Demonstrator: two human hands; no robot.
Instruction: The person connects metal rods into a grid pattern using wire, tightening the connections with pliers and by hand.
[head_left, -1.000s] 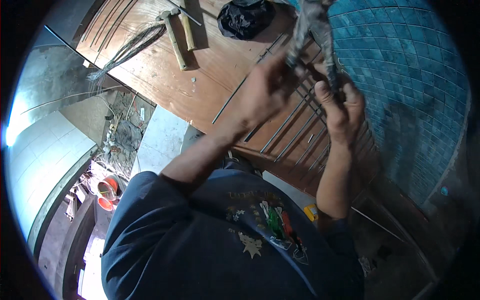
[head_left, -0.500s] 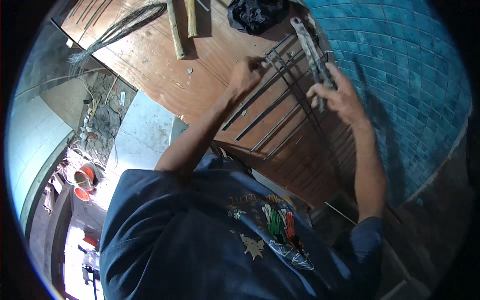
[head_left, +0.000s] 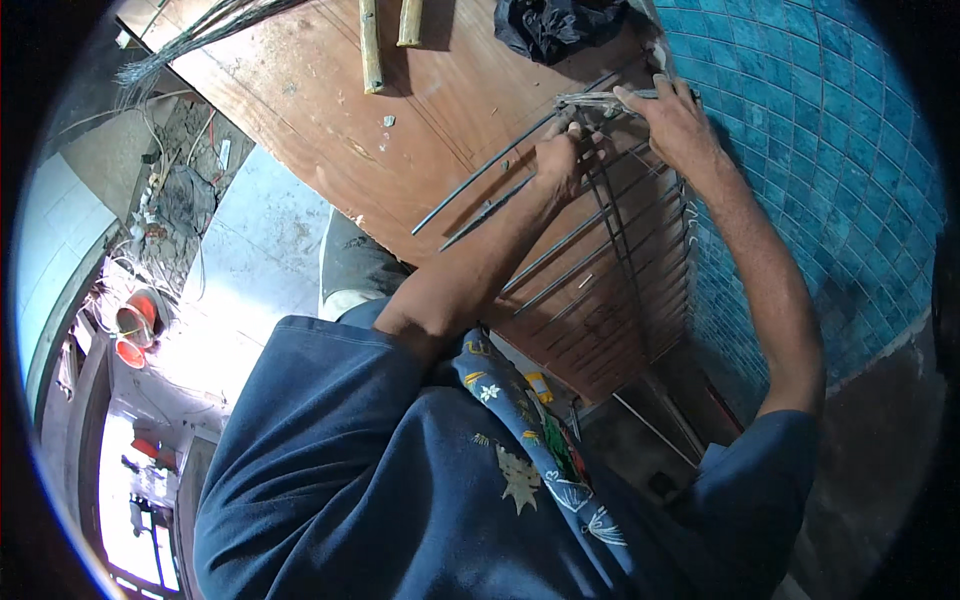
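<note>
On the wooden board lies a grid of thin dark steel rods (head_left: pixel 555 248), with long rods crossed by others. My right hand (head_left: pixel 682 125) is closed around the handles of worn metal pincers (head_left: pixel 597 100). Their jaw end rests at the end crossing of the grid, beside the top rod (head_left: pixel 475 182). My left hand (head_left: pixel 558 163) lies just below the jaws, its fingers bent around the rods at that crossing. Part of its grip is hidden, and any thin wire there is too small to make out.
A black plastic bag (head_left: pixel 560 28) sits at the board's far edge. Two wooden sticks (head_left: pixel 371 50) and a bundle of thin wire (head_left: pixel 190 48) lie farther left. A blue-tiled wall (head_left: pixel 800 170) stands close on the right. Rubble and orange buckets (head_left: pixel 138 318) are at the left.
The pincers have swung from pointing away to pointing left, their jaws now at the rod crossing. My left hand has moved right, onto the rods. The view has shifted a little.
</note>
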